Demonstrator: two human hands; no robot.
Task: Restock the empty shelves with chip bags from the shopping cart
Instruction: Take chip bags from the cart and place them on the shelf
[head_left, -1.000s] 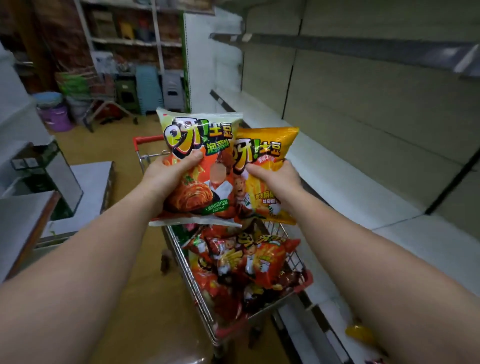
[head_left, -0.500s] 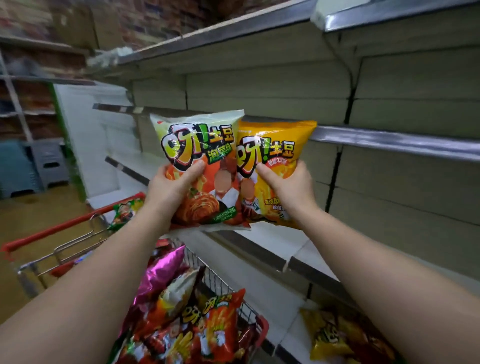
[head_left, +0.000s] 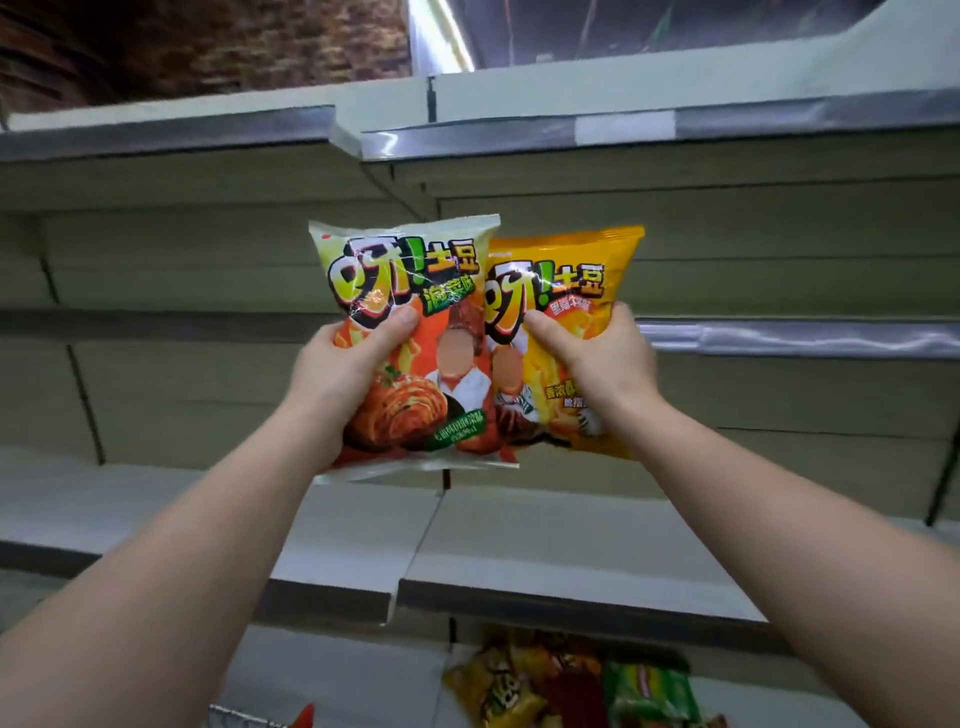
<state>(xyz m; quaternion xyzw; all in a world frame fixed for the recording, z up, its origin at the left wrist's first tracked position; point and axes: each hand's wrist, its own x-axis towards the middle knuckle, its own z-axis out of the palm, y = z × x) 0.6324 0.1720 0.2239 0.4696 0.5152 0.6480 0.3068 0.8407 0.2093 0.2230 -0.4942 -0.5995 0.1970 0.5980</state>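
Note:
My left hand grips a green-and-orange chip bag by its left side, thumb across the front. A yellow chip bag is held upright in my right hand, its left edge tucked behind the green bag. Both bags hang in the air in front of the bare grey shelves, at about the height of the middle shelf edge. A corner of the shopping cart shows at the bottom edge.
Several chip bags lie on the lowest shelf at the bottom right. A top shelf runs overhead, with a brick wall behind it at the upper left.
My view has turned from the cart and aisle to face the shelves head-on. Both hands have raised the two bags higher, and the cart has dropped almost out of sight.

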